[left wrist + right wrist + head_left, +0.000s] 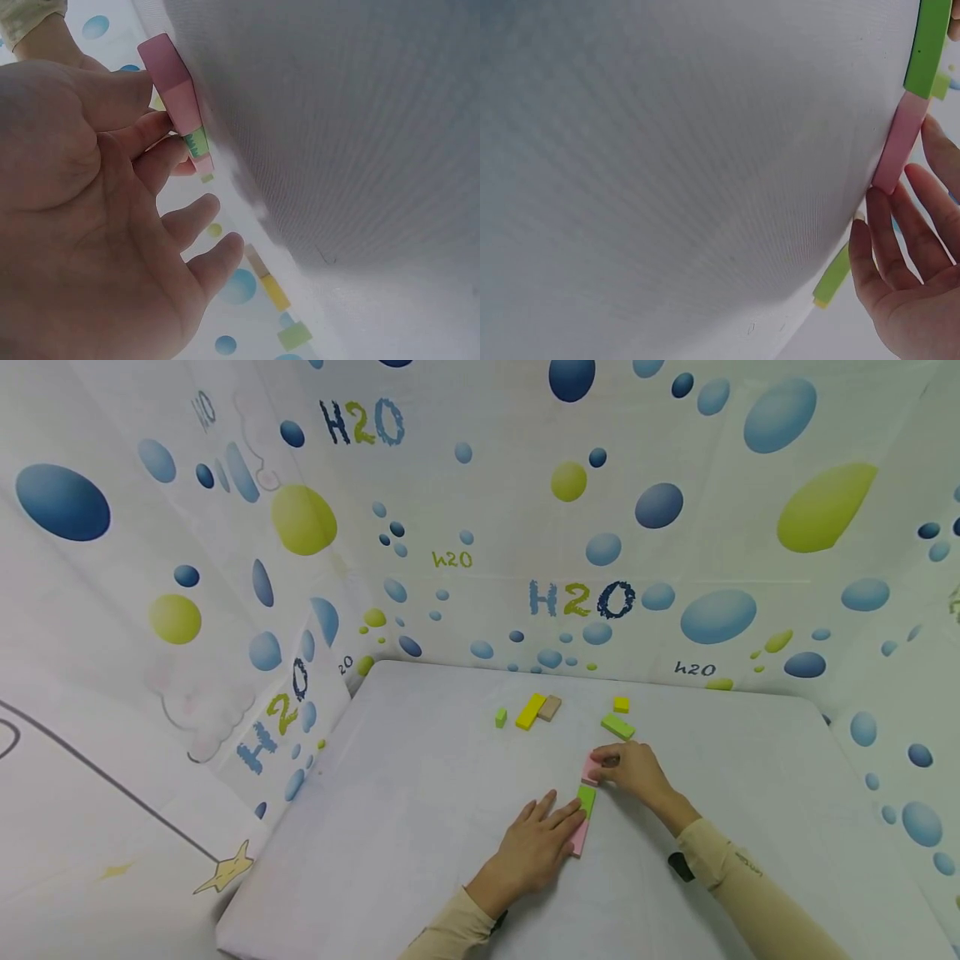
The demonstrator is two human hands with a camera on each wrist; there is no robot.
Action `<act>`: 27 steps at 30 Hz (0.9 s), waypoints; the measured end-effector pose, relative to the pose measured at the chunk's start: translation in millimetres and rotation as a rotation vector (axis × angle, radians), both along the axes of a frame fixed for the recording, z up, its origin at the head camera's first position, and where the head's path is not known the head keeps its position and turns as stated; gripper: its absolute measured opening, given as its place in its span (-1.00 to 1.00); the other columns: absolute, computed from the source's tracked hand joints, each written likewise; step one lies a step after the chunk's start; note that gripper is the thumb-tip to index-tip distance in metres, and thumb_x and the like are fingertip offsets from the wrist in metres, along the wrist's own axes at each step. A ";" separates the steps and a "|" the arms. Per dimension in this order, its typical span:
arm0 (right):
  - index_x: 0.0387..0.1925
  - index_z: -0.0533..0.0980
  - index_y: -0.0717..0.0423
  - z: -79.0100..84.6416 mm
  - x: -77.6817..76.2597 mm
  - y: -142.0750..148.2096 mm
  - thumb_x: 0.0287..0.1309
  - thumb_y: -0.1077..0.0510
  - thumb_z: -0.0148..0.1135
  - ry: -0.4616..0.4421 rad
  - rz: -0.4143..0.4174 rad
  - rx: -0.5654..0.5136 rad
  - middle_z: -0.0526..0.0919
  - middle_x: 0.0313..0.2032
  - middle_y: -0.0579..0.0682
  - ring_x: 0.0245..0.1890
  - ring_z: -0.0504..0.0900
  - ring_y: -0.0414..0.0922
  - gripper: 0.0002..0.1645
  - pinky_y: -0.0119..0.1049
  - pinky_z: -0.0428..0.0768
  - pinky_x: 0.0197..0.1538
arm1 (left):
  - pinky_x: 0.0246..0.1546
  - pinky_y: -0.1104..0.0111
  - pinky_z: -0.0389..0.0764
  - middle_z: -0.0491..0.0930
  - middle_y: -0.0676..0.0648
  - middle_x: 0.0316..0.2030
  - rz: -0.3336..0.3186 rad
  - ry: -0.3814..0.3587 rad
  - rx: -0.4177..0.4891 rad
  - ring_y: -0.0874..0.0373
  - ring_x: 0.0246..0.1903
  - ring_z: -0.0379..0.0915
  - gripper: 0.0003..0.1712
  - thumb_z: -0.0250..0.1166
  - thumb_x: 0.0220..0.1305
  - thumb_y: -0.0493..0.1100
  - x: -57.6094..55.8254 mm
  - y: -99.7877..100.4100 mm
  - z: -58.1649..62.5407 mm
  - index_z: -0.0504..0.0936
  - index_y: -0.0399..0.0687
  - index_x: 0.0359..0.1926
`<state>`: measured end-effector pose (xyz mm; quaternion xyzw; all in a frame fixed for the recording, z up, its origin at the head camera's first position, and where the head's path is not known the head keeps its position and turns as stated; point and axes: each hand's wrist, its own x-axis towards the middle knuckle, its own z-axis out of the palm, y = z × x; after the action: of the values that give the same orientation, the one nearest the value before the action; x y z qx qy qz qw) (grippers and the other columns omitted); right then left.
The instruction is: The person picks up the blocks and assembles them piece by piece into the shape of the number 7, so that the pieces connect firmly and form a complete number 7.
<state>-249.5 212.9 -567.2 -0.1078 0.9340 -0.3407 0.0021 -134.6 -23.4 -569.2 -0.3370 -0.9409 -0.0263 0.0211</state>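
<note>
Blocks, eight in all, on one white worktop (420,793): two pink, three green, two yellow, one tan.

Row of three, end to end, about midway between the left and right edges of the worktop, running from the near edge towards the far edge: near pink block (579,842), middle green block (587,797), far pink block (589,772). Whether the last two touch cannot be told for certain.

Towards the far edge, five: short green block (501,717), the leftmost; long yellow block (531,711) with the tan block (550,708) close along its right side; small yellow block (622,704), nearest the far right corner; and, just on its near side, long green block (618,727).

Hands, two, in beige sleeves. Left hand (534,847): fingers loosely extended and spread; thumb against the near pink block, index and middle fingers at the row beside the middle green block, the other two clear of the blocks. Right hand (637,774): fingers bent, narrowly parted, holding the far pink block between thumb and fingertips.

Backdrop: sheeting (510,510) printed with blue and green spots.
</note>
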 end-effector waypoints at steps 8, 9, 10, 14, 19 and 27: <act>-0.07 0.80 0.10 -0.9 1.2 -0.5 0.04 0.06 0.64 0.025 0.019 -0.003 0.81 -0.04 0.07 0.01 0.76 0.08 -0.61 0.12 0.63 0.13 | 0.44 0.01 0.33 0.28 0.15 0.55 -0.001 -0.001 0.014 -0.08 0.55 0.14 -0.41 0.09 0.61 0.05 0.1 -1.3 -0.3 0.34 0.18 0.57; -0.07 0.80 0.10 -0.8 1.5 -0.7 0.04 0.06 0.64 0.027 0.021 -0.004 0.81 -0.04 0.07 0.01 0.76 0.08 -0.61 0.13 0.63 0.13 | 0.44 0.01 0.34 0.29 0.15 0.55 -0.002 0.000 0.017 -0.08 0.55 0.15 -0.41 0.10 0.61 0.05 0.1 -1.4 -0.2 0.34 0.18 0.57; -0.08 0.80 0.10 -0.7 1.6 -0.8 0.04 0.06 0.64 0.030 0.021 -0.007 0.81 -0.04 0.07 0.01 0.76 0.08 -0.61 0.12 0.63 0.12 | 0.44 0.01 0.34 0.29 0.14 0.55 -0.003 0.002 0.019 -0.09 0.54 0.15 -0.41 0.10 0.61 0.05 0.1 -1.4 -0.1 0.34 0.18 0.57; -0.09 0.80 0.09 -0.5 2.7 -0.9 0.03 0.05 0.65 0.039 0.020 -0.015 0.82 -0.05 0.07 0.01 0.76 0.08 -0.61 0.12 0.64 0.11 | 0.43 0.01 0.35 0.30 0.14 0.54 -0.008 0.007 0.018 -0.09 0.54 0.16 -0.41 0.10 0.61 0.05 0.1 -1.6 0.2 0.35 0.17 0.56; -0.09 0.81 0.10 -1.2 3.9 -0.9 0.03 0.05 0.65 0.056 0.028 -0.017 0.82 -0.06 0.06 0.00 0.77 0.08 -0.61 0.11 0.65 0.09 | 0.43 0.01 0.35 0.31 0.13 0.54 -0.009 0.008 0.019 -0.10 0.54 0.17 -0.41 0.10 0.61 0.05 0.2 -1.4 0.6 0.35 0.17 0.56; -0.10 0.81 0.10 -2.7 5.2 -0.1 0.02 0.05 0.65 0.070 0.033 -0.018 0.82 -0.08 0.06 -0.03 0.78 0.07 -0.61 0.10 0.66 0.07 | 0.43 0.01 0.35 0.30 0.13 0.54 -0.011 0.007 0.029 -0.10 0.53 0.18 -0.42 0.10 0.61 0.04 0.1 -2.0 0.7 0.36 0.16 0.56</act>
<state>-244.3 212.8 -569.9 -0.1351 0.9284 -0.3452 -0.0260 -134.5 -25.4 -568.5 -0.3421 -0.9384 -0.0388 0.0290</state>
